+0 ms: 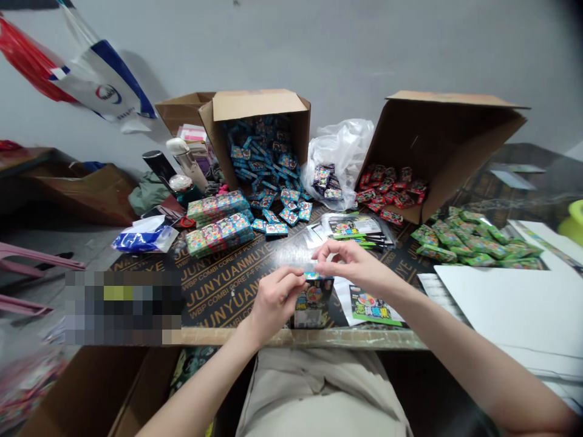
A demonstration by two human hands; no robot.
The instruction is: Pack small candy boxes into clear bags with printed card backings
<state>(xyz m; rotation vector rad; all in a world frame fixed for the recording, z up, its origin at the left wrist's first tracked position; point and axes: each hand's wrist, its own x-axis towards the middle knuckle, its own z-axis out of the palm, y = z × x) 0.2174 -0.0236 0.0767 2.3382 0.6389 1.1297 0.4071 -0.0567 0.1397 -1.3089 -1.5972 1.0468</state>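
A small black box [313, 308] with colourful print stands near the table's front edge, and something blue shows at its top. My left hand [277, 300] is closed at the box's upper left edge, thumb and fingers pinched there. My right hand [348, 262] is just above the box's upper right, its thumb and forefinger pinched together. Whatever lies between those right fingertips is too small to make out. Behind my hands lies a stack of black printed sheets or pouches [353, 226] in clear plastic. Another printed piece [376, 305] with a green edge lies right of the box.
Cartons hold blue packets [262, 152] and red packets [392, 185]. Between them sits a clear plastic bag [341, 145] with purple packets. Green packets [473, 237] are heaped at right, beside white card sheets [505, 309]. Wrapped bundles [221, 233] and a tissue pack [146, 235] lie left.
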